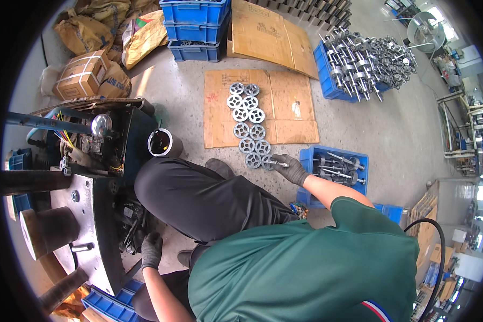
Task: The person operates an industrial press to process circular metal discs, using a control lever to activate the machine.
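My right hand, in a dark grey glove, is closed on a short metal shaft just over the near end of two rows of wheels. Right under it a spoked metal wheel is partly covered. More round wheels with cut-out openings lie flat in the two rows, most on a flattened cardboard sheet, the nearest ones past its edge. My left hand, also gloved, hangs low beside the machine, away from the wheels. Its fingers are too unclear to read.
Right of my right hand stands a blue bin of metal shafts. Another blue bin, heaped with shafts, is farther off. A machine with thick columns fills the left side, near a round bucket. Blue crates are stacked at the back.
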Tool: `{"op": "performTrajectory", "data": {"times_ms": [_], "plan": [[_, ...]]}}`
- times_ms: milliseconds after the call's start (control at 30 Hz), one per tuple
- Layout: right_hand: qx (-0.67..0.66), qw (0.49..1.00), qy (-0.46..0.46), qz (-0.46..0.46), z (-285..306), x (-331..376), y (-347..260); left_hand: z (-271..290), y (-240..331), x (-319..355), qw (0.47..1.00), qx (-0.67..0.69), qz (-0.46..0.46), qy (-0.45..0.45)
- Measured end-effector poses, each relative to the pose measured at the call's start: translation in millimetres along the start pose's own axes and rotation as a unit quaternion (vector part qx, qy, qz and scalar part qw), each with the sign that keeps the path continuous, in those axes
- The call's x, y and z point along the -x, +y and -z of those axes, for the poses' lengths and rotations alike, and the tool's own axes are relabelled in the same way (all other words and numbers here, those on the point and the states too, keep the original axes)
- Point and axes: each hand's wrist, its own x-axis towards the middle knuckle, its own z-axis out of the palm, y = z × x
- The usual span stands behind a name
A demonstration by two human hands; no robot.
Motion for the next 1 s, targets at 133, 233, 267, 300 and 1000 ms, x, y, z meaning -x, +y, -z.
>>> {"op": "performTrajectory", "data": {"times_ms": [133,233,267,300,1000], "plan": [[-0.036,0.998,-0.016,0.039,-1,-2,15,-2,-2,4,1.000,0.013,0.012,-0.002],[0.042,0.993,-0.109,-0.035,-7,-19,28,-2,-3,8,0.999,0.005,0.030,-0.014],[0.037,0.993,-0.113,-0.010,-13,-28,32,-2,-4,11,0.999,0.002,0.049,-0.025],[0.194,0.975,-0.099,0.048,-18,-40,36,-3,-4,12,0.998,0.000,0.051,-0.024],[0.282,0.951,-0.103,-0.067,-74,-79,-6,-8,-15,8,1.000,-0.012,0.017,-0.007]]}}
